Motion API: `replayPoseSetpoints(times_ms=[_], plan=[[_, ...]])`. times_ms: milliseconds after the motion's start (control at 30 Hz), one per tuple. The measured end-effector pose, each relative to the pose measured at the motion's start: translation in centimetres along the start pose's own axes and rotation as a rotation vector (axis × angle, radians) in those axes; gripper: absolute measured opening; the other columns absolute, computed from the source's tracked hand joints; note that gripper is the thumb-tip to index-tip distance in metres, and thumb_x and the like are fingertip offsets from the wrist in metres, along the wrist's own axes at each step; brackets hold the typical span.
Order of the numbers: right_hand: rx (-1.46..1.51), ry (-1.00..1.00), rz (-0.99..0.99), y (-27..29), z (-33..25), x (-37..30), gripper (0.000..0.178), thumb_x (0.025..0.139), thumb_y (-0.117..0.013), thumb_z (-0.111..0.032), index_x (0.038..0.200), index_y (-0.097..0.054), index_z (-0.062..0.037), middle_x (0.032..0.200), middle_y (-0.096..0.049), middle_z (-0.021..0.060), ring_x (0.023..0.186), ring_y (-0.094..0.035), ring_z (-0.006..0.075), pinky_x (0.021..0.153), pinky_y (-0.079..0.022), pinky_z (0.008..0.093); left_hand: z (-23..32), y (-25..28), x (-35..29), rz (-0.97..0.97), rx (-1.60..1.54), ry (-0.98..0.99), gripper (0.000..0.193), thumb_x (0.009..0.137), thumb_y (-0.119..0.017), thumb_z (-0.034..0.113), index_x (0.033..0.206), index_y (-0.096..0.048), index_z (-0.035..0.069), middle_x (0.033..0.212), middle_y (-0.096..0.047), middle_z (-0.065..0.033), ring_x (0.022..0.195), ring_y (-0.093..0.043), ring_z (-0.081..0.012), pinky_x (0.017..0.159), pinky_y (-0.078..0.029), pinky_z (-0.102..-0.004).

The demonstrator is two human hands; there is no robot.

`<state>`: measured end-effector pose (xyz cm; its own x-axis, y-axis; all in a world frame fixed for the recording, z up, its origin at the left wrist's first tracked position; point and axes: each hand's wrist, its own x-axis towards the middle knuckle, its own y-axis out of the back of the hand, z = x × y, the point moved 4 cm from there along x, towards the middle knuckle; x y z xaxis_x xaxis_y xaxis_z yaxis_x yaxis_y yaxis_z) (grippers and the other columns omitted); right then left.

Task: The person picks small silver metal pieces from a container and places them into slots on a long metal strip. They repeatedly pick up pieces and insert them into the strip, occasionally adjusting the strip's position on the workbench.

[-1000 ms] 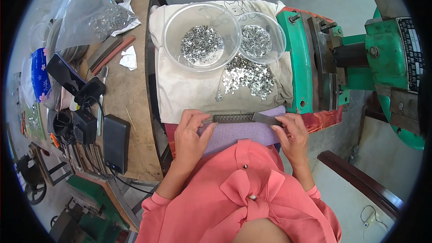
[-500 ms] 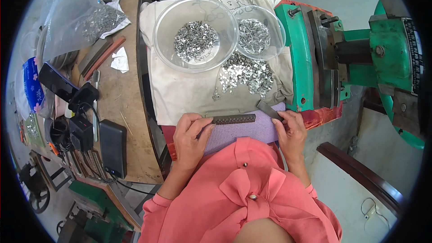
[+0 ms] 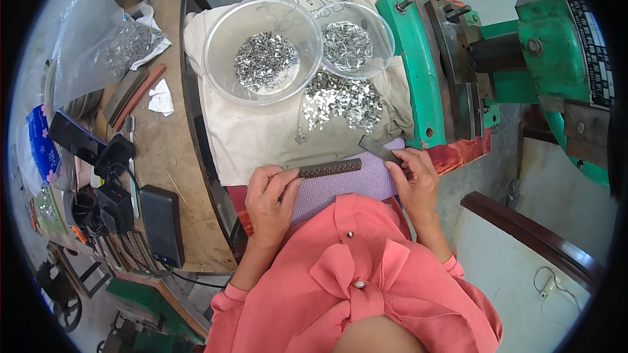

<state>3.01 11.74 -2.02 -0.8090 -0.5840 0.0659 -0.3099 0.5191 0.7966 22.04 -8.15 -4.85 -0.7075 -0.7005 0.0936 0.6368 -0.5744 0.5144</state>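
Note:
My left hand (image 3: 269,201) pinches the left end of a dark metal bar with a row of notches (image 3: 332,168), held above a purple textured cloth (image 3: 320,197). Between the thumb and fingers of my right hand (image 3: 415,180) is a short flat dark metal bar (image 3: 379,149), tilted with its free end up and to the left. The two bars are apart. Beyond them, a pile of small shiny metal pieces (image 3: 340,103) lies on the beige cloth (image 3: 239,140). What the notches hold is too small to make out.
Behind the pile stand a large clear plastic tub (image 3: 219,82) of small metal pieces and a smaller clear tub (image 3: 387,39) of thin metal pins. A green machine (image 3: 425,101) borders the right side. On the left, a wooden table (image 3: 171,157) carries a phone (image 3: 72,136) and a black power bank (image 3: 161,225).
The whole view has shifted, so the tubs and machine appear further left and higher. Both hands keep their grips; the right hand's bar sits slightly further out from its fingers.

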Motion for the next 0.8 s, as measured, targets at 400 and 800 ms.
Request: replayPoseSetpoints(times_ms=[400, 800], plan=[[0.017, 0.033, 0.017, -0.10, -0.04, 0.01, 0.026, 0.080, -0.082, -0.007, 0.105, -0.072, -0.0030, 0.098, -0.066, 0.0113, 0.079, -0.064, 0.0259, 0.067, -0.054, 0.0360, -0.17, -0.04, 0.00, 0.001, -0.007, 0.032, 0.023, 0.078, -0.081, 0.003, 0.100, -0.074, 0.004, 0.094, -0.062, -0.0093, 0.082, -0.062, -0.0237, 0.070, -0.050, -0.0337], [0.008, 0.063, 0.026, -0.26, 0.33, -0.15, 0.026, 0.080, -0.081, -0.006, 0.104, -0.071, -0.0030, 0.100, -0.066, 0.0124, 0.085, -0.066, 0.0299, 0.069, -0.054, 0.0383, -0.45, -0.20, -0.27, 0.007, 0.007, -0.019, 0.023, 0.080, -0.078, -0.004, 0.102, -0.073, 0.001, 0.097, -0.060, -0.0092, 0.082, -0.061, -0.0187, 0.071, -0.051, -0.0288]])
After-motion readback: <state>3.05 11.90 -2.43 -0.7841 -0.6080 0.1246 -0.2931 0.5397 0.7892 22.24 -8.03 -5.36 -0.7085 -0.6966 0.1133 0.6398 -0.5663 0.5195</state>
